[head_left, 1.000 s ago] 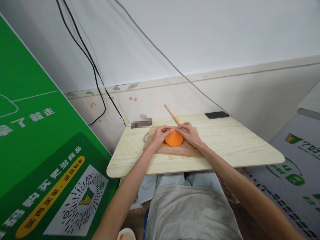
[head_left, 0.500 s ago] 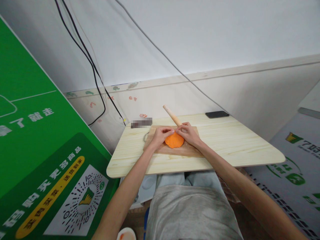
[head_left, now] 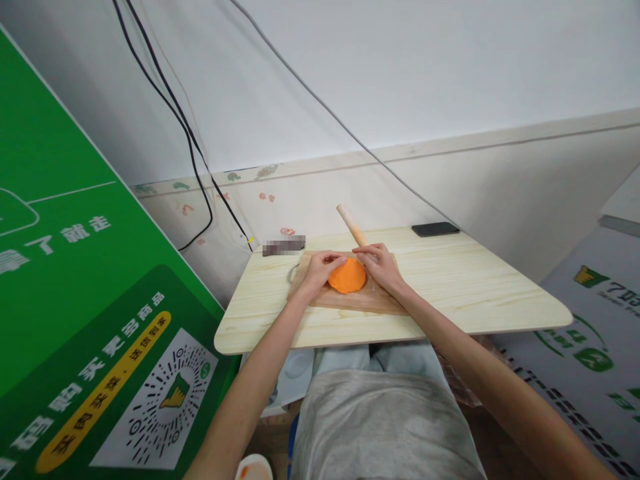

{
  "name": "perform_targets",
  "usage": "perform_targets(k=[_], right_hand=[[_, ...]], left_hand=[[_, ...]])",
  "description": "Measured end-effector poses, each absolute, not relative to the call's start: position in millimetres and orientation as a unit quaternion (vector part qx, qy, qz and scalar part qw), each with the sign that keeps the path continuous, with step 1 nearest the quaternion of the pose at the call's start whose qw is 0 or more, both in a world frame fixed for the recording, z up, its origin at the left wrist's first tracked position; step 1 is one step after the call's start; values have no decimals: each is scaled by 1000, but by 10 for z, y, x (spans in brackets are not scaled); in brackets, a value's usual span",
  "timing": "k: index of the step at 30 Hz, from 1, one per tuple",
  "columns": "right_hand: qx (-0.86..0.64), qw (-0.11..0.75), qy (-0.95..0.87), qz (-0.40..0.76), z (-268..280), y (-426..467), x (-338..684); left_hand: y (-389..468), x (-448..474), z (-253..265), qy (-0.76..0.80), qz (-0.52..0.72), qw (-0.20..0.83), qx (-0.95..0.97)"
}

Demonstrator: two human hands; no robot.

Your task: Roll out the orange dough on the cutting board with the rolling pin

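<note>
A flat, roundish piece of orange dough [head_left: 347, 276] lies on the wooden cutting board [head_left: 345, 303]. At the dough's upper left edge, my left hand [head_left: 320, 272] pinches it between thumb and fingers. My right hand [head_left: 381, 265] is closed around the near end of a wooden rolling pin [head_left: 351, 225], which slants up and away to the left. The right thumb is beside the dough's right edge; I cannot tell whether it touches. My right hand hides the pin's lower end.
The board rests on a pale wood-grain table [head_left: 465, 287]. A black phone [head_left: 435, 229] lies at the back right, a blurred-out dark item [head_left: 284, 246] at the back left. Cables hang down the wall. A green panel [head_left: 100, 280] stands at left, and a white bowl [head_left: 254, 468] is below.
My right hand has moved slightly away from my left, and the rolling pin's far end has swung up and right. The dough's top edge is now more exposed.
</note>
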State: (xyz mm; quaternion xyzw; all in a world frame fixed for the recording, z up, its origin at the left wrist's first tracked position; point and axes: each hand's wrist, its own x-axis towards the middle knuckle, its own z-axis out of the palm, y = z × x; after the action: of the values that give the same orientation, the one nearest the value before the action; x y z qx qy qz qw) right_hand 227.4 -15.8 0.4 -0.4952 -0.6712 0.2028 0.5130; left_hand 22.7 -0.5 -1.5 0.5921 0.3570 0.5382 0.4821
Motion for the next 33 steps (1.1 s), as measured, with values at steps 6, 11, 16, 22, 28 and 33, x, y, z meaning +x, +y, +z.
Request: perform_targets(k=[6, 11, 16, 22, 28, 33], right_hand=[[-487, 503, -680, 216, 23, -171, 2263], [-482, 502, -682, 225, 38, -188, 2260], [-478, 498, -684, 236, 37, -178, 2263], [-483, 504, -677, 233, 26, -165, 2265], [-481, 503, -684, 220, 29, -160, 2275], [-472, 505, -690, 215, 12, -151, 2279]], left_hand=[[-32, 222, 11, 359, 529, 493, 589], [-16, 228, 8, 367, 525, 481, 599], [5, 223, -3, 370, 534, 473, 595], [-3, 216, -16, 357, 550, 469, 591], [-6, 221, -13, 360, 540, 465, 602], [-9, 226, -9, 361, 537, 460, 608]])
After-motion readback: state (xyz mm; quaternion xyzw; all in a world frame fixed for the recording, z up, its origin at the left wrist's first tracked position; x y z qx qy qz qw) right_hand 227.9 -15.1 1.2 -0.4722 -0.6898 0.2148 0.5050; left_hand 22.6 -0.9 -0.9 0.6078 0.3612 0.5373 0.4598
